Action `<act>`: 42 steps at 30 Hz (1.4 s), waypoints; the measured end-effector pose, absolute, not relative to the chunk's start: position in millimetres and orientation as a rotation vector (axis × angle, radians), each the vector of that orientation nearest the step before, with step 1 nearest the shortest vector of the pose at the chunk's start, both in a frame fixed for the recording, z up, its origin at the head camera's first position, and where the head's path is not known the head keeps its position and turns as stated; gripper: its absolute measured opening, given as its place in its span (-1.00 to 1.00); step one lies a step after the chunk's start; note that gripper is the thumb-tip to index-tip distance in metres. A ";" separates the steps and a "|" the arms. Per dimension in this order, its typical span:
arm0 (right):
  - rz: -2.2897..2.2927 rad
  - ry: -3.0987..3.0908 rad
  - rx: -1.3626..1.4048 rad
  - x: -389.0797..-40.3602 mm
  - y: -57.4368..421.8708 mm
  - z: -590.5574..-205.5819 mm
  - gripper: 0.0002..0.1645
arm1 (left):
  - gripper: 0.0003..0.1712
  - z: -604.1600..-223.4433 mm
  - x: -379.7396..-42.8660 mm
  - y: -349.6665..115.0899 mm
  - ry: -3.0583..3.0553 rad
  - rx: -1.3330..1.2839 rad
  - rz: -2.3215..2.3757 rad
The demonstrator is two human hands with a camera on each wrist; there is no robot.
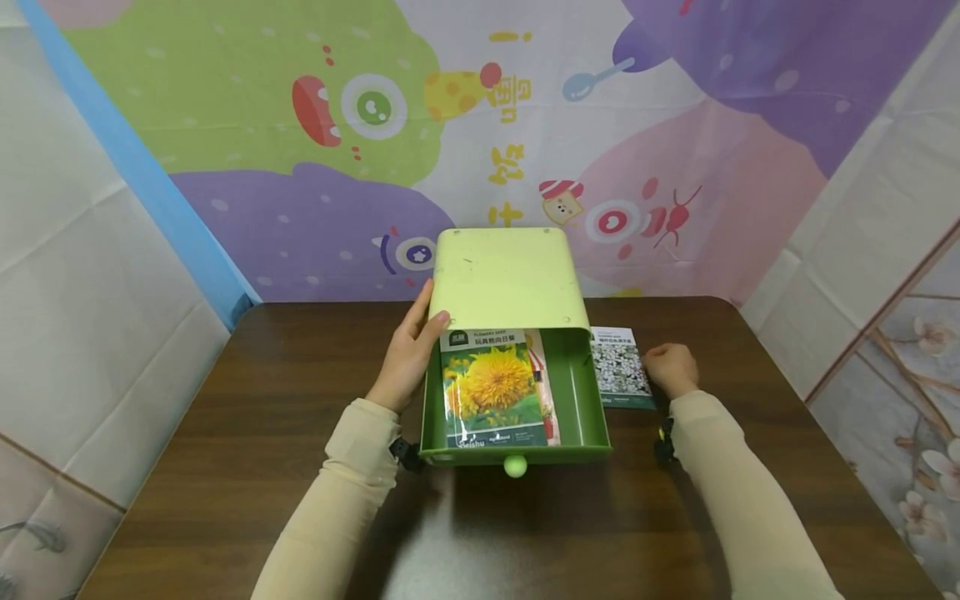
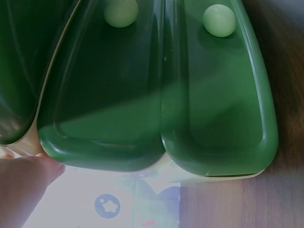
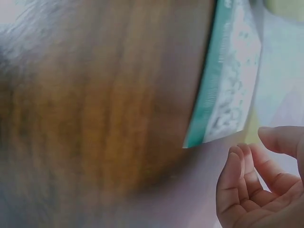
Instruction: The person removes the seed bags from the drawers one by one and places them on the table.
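My left hand (image 1: 405, 354) lies along the left side of a green drawer cabinet (image 1: 506, 279), its thumb at the front top edge and its fingers along the side. The cabinet's top drawer (image 1: 581, 400) is pulled out. Inside lies a flower seed packet (image 1: 491, 392) with a yellow bloom, overlapping a pinkish packet (image 1: 550, 417). On the table right of the cabinet is a seed packet (image 1: 622, 371) with white flowers. My right hand (image 1: 671, 369) is at its right edge; in the right wrist view the loosely bent fingers (image 3: 230, 175) and the thumb have nothing between them.
Two lower drawers (image 2: 104, 90) with round knobs (image 2: 219, 20) are closed in the left wrist view. The cabinet stands on a brown wooden table (image 1: 300, 417). Behind it hangs a cartoon cloth (image 1: 300, 225), and pale panels (image 1: 90, 250) flank the table.
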State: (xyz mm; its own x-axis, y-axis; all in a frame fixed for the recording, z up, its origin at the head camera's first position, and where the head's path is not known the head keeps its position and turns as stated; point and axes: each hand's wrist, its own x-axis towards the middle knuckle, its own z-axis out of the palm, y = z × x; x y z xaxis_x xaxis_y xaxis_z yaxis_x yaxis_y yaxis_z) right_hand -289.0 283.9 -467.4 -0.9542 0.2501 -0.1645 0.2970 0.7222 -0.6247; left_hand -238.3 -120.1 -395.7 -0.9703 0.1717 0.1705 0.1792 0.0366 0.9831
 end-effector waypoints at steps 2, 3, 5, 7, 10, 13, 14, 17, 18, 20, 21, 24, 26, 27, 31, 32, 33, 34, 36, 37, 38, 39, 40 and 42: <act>-1.093 2.845 0.428 -288.7 282.8 -463.1 -0.53 | -0.27 -395.1 -238.8 -120.3 -2.264 -0.379 -2.143; -1.110 2.846 0.414 -288.7 282.4 -460.7 -0.52 | -0.27 -394.7 -239.3 -120.4 -2.267 -0.378 -2.144; -1.150 2.845 0.389 -288.4 280.9 -454.9 -0.51 | -0.26 -394.2 -240.1 -120.4 -2.269 -0.372 -2.152; -1.167 2.865 0.350 -288.3 279.1 -448.2 -0.51 | -0.26 -393.3 -240.5 -120.5 -2.269 -0.370 -2.159; -1.200 2.906 0.292 -286.3 275.3 -435.7 -0.50 | -0.25 -392.4 -240.3 -120.6 -2.268 -0.372 -2.164; -1.222 2.947 0.226 -283.8 272.5 -423.3 -0.47 | -0.26 -392.6 -239.9 -120.6 -2.271 -0.369 -2.159; -1.231 2.962 0.197 -282.4 271.3 -418.8 -0.47 | -0.27 -393.0 -239.9 -120.6 -2.269 -0.369 -2.159; -1.240 3.012 0.098 -278.3 267.4 -405.8 -0.46 | -0.27 -394.0 -239.5 -120.4 -2.266 -0.369 -2.149; -1.242 3.031 0.063 -276.3 265.6 -401.0 -0.47 | -0.27 -394.3 -239.3 -120.3 -2.264 -0.373 -2.144; -1.240 3.067 -0.006 -272.0 261.6 -391.5 -0.48 | -0.27 -394.7 -239.0 -120.2 -2.263 -0.376 -2.136; -1.238 3.078 -0.041 -269.6 259.7 -387.1 -0.48 | -0.27 -394.8 -238.7 -120.1 -2.264 -0.374 -2.133; -1.219 3.100 -0.135 -261.0 252.7 -373.2 -0.49 | -0.26 -395.0 -238.1 -120.2 -2.263 -0.361 -2.136; -1.201 3.097 -0.200 -254.1 247.3 -363.9 -0.47 | -0.26 -394.7 -237.6 -120.2 -2.263 -0.354 -2.143; -1.187 3.096 -0.231 -250.3 244.2 -359.4 -0.46 | -0.26 -394.6 -237.4 -120.4 -2.260 -0.351 -2.146; -1.174 3.069 -0.343 -234.2 229.7 -342.2 -0.44 | -0.26 -394.6 -237.1 -120.7 -2.256 -0.355 -2.152; -1.176 3.063 -0.369 -230.1 225.9 -338.7 -0.44 | -0.26 -394.7 -237.1 -120.6 -2.254 -0.355 -2.154; -1.176 3.058 -0.394 -226.2 222.2 -335.5 -0.44 | -0.26 -394.9 -237.3 -120.6 -2.252 -0.357 -2.154; -1.173 3.055 -0.418 -222.6 218.4 -332.8 -0.43 | -0.25 -395.2 -237.6 -120.5 -2.252 -0.358 -2.153; -1.171 3.053 -0.465 -215.6 210.9 -327.9 -0.44 | -0.24 -395.9 -238.2 -120.1 -2.249 -0.366 -2.151; -1.167 3.051 -0.491 -212.2 207.4 -325.6 -0.44 | -0.24 -396.3 -238.5 -119.9 -2.247 -0.368 -2.152; -1.159 3.051 -0.521 -208.9 204.1 -323.9 -0.44 | -0.24 -396.7 -239.0 -119.8 -2.245 -0.369 -2.154; -1.145 3.058 -0.552 -205.6 200.8 -322.2 -0.44 | -0.24 -397.1 -239.5 -119.8 -2.243 -0.372 -2.156; -1.129 3.069 -0.589 -202.1 197.7 -320.9 -0.43 | -0.24 -397.3 -239.7 -119.6 -2.241 -0.371 -2.159; -1.089 3.095 -0.675 -194.1 191.7 -318.2 -0.41 | -0.24 -397.6 -240.0 -119.4 -2.237 -0.368 -2.165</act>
State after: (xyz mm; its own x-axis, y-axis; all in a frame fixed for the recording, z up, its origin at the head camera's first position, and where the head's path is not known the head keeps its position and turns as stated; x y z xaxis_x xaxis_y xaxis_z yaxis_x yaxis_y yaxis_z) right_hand -194.1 191.7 -318.2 -0.8981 -0.3010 0.3206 -0.4354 0.7106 -0.5527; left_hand -240.0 -119.4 -397.6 -0.9724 0.1631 0.1668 0.1721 0.0184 0.9849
